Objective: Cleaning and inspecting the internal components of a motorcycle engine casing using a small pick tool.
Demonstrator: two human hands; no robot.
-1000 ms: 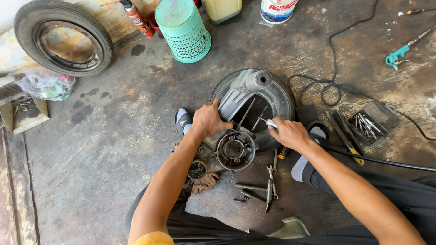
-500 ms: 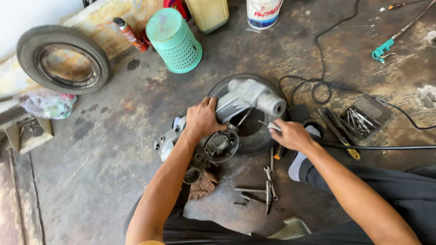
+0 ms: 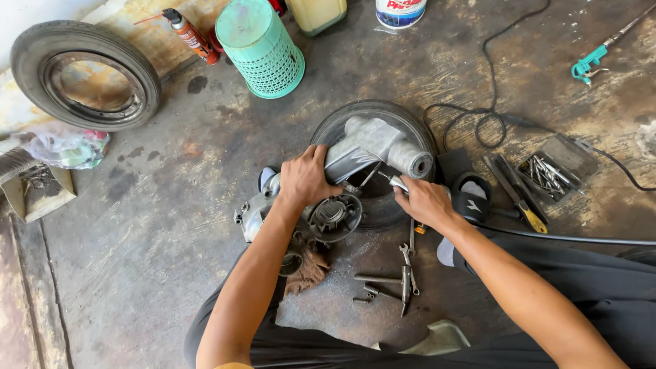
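My left hand (image 3: 304, 179) is clamped palm-down on top of the grey engine casing (image 3: 362, 147), fingers curled over it, steadying. My right hand (image 3: 422, 199) is closed around a small metal tool (image 3: 395, 182), tip aimed at the casing's side; I can't tell what kind of tool.

The casing lies on a tyre (image 3: 403, 119) flat on the concrete floor (image 3: 171, 191), right in front of my knees. A round toothed hub (image 3: 333, 213) sits at its near end, just under my left wrist.

Handling, as I judge it: cast metal, heavy, rigid, probably greasy, so slippery on smooth faces. Best hold is the thick tube body or the ribbed near end, not the hub or thin fins. It rests on a rounded tyre, so it could rock or roll off if pushed sideways.

Room: loose wrenches (image 3: 407, 270) and a rag (image 3: 309, 268) lie close below the casing, a black cable (image 3: 492, 123) loops to the right, and a tray of bits (image 3: 550, 171) is beyond it with a screwdriver (image 3: 519, 198) beside. The left side is open floor out to the second tyre (image 3: 85, 75) and green basket (image 3: 263, 51), well apart. Clearest path is leftward.
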